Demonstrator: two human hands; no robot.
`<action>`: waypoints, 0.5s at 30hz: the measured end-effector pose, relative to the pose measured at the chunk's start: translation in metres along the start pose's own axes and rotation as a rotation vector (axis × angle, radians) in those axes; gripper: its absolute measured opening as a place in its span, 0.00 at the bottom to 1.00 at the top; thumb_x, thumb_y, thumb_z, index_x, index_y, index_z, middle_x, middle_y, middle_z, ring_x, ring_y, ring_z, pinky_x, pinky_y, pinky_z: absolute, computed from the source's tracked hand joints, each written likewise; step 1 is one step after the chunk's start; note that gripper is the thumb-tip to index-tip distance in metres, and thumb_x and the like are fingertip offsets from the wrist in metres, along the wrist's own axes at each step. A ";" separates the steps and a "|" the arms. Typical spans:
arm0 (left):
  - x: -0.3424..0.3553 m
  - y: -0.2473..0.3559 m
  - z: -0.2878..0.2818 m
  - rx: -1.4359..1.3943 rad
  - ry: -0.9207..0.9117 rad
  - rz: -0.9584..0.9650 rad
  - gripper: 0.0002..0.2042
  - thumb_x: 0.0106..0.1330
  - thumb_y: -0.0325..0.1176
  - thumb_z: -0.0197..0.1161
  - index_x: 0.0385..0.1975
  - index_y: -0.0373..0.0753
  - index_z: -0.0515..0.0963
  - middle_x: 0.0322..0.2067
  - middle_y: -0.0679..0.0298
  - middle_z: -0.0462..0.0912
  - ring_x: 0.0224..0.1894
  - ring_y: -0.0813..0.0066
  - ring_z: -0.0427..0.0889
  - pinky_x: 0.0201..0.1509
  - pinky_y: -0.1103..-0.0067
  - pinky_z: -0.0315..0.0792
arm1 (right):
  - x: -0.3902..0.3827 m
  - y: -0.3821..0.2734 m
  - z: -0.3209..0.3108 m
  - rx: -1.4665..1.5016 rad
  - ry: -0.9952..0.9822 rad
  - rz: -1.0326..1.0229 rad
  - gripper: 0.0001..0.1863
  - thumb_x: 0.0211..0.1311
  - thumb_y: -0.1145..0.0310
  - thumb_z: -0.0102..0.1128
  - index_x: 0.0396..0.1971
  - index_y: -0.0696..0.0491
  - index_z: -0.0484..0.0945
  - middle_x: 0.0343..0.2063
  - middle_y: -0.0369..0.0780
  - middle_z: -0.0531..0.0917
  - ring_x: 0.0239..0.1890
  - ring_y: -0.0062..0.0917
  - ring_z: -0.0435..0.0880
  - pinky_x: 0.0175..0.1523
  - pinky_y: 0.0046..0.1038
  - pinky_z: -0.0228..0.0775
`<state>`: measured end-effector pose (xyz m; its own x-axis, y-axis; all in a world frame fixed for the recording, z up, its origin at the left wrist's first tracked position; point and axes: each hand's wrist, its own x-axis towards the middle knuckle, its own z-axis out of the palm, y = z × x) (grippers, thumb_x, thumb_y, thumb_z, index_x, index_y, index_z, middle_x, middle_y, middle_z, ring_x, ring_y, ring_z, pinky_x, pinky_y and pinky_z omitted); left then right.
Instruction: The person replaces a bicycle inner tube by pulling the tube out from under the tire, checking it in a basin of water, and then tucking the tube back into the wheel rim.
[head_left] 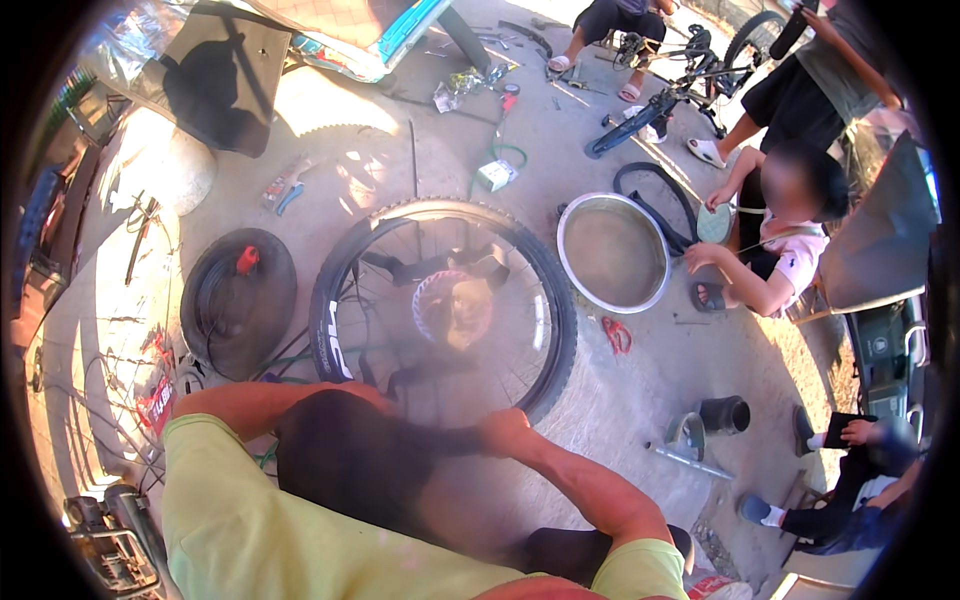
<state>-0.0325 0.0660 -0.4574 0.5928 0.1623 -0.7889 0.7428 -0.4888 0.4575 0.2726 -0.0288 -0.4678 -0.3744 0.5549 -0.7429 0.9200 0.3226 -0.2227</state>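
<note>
A bicycle wheel (540, 300) with a knobby black tire, white lettering and thin spokes lies in front of me. My left hand (368, 396) is closed on the tire at the wheel's near left edge; its fingers are partly hidden and blurred. At the near right edge, my right hand (507, 432) is a fist round the tire. Dark straps or tube-like pieces (485, 268) show within the wheel, around a toothed disc (430, 300). A smeared patch blurs the middle of the picture, so details at the hub cannot be made out.
A metal basin of murky water (612, 255) stands to the right, beside a black inner tube (660, 200) and a crouching person (790, 240). Red-handled scissors (617, 336) lie below it. Left is a black round tray (240, 310). A bicycle (690, 80) and other people are farther off.
</note>
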 end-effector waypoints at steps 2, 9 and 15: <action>0.007 0.001 0.005 0.026 0.001 0.001 0.25 0.67 0.53 0.64 0.58 0.44 0.80 0.50 0.51 0.84 0.53 0.50 0.83 0.57 0.60 0.76 | 0.005 0.005 0.005 -0.022 0.000 0.021 0.15 0.58 0.56 0.67 0.41 0.48 0.88 0.39 0.39 0.90 0.43 0.35 0.91 0.42 0.38 0.84; 0.041 0.039 0.021 -0.016 0.137 0.275 0.28 0.67 0.56 0.63 0.59 0.41 0.79 0.50 0.49 0.83 0.52 0.48 0.82 0.57 0.59 0.75 | -0.025 0.049 -0.032 -0.155 -0.022 -0.059 0.15 0.52 0.54 0.69 0.38 0.43 0.89 0.37 0.38 0.90 0.43 0.34 0.89 0.51 0.39 0.70; 0.098 0.044 0.062 -0.235 0.277 0.328 0.31 0.69 0.57 0.62 0.58 0.34 0.77 0.53 0.45 0.81 0.54 0.47 0.80 0.58 0.58 0.74 | -0.037 0.063 -0.059 -0.113 0.197 -0.060 0.23 0.50 0.44 0.67 0.39 0.46 0.89 0.36 0.43 0.89 0.45 0.37 0.88 0.51 0.39 0.75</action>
<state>0.0393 0.0073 -0.5398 0.8443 0.2696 -0.4632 0.5340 -0.3504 0.7694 0.3374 0.0163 -0.4169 -0.4537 0.6676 -0.5903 0.8807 0.4369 -0.1828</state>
